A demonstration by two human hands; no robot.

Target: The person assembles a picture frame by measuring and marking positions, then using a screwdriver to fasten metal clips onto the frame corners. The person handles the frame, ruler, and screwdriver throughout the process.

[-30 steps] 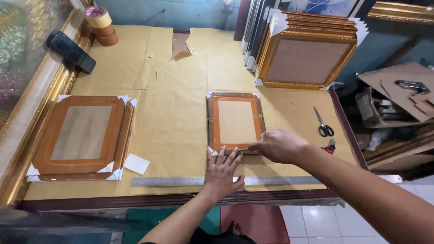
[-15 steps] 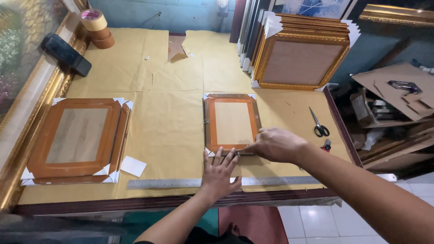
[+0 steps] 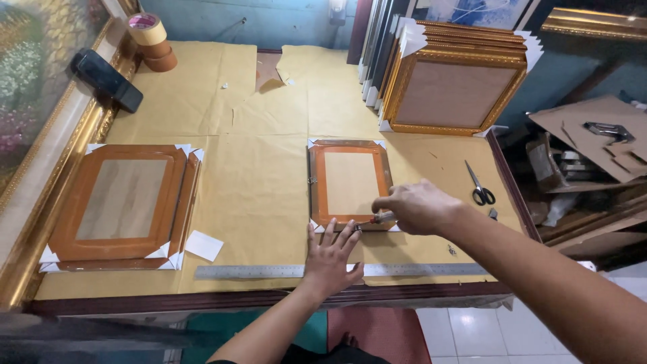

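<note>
A small brown picture frame (image 3: 350,183) with white paper corner guards lies flat on brown kraft paper (image 3: 256,175) in the middle of the table. My right hand (image 3: 416,205) is closed on a thin tool with a reddish handle (image 3: 379,218), its tip at the frame's near right corner. My left hand (image 3: 332,257) rests flat with spread fingers on the paper just below the frame, partly on a long steel ruler (image 3: 256,271) along the table's front edge.
Larger brown frames (image 3: 121,205) are stacked at the left, a white card (image 3: 203,245) beside them. Scissors (image 3: 479,186) lie at the right. Gold frames (image 3: 458,84) lean at the back right; tape rolls (image 3: 151,40) and a black device (image 3: 108,79) sit back left.
My right hand has slid slightly right along the frame's lower edge, and the tool in it now shows. My left hand stays flat in place.
</note>
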